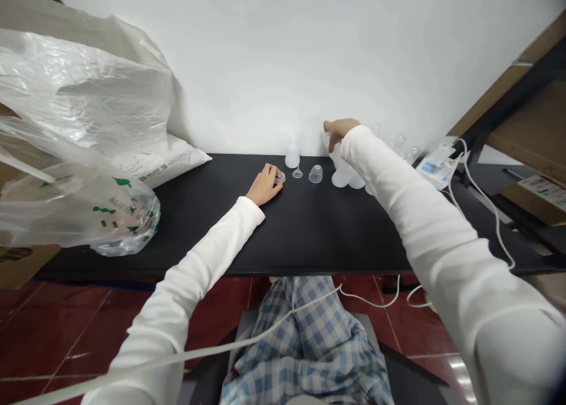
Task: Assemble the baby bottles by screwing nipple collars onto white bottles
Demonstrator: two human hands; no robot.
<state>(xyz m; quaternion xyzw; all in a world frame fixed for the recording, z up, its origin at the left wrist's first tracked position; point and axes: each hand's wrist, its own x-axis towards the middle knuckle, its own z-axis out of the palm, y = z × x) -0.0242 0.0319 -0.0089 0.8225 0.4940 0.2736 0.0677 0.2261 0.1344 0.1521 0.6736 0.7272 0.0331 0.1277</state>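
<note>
On the black table, my left hand (264, 185) has its fingers closed on a small clear ring (281, 178). My right hand (339, 132) reaches to the back and grips the top of a frosted white bottle near the wall. Just right of my left hand stand a frosted bottle (292, 156) and, in front of it, a clear nipple-shaped piece (298, 173). A clear dome cap (315, 174) lies between my hands. Several frosted bottles (340, 178) are grouped below my right hand, partly hidden by the sleeve.
Large plastic bags (97, 104) fill the left side of the table (283, 240). Clear domed pieces (400, 145) and a white-and-blue device (435, 166) with cables are at the right, beside a shelf with boxes (530, 128). A white cable (265, 334) crosses my lap.
</note>
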